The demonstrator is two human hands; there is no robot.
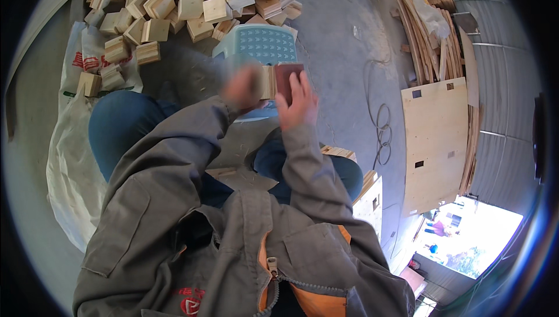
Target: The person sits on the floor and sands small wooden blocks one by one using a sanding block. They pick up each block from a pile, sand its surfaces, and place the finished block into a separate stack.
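Note:
A plywood block [268,82] with pale layered edges and a red-brown face is held above a light blue plastic stool [265,42]. From its right, my right hand [300,102] grips it, fingers lying over the red-brown face and thumb at the near edge. At the block's left side is my left hand [241,88], smeared by motion. Its fingers cannot be made out, nor whether it holds anything.
A heap of pale wood blocks [192,5] lies beyond the stool. White sacking [75,136] spreads at the left. To the right are a coiled cable [381,127], a plywood panel [434,148] and stacked boards [416,37].

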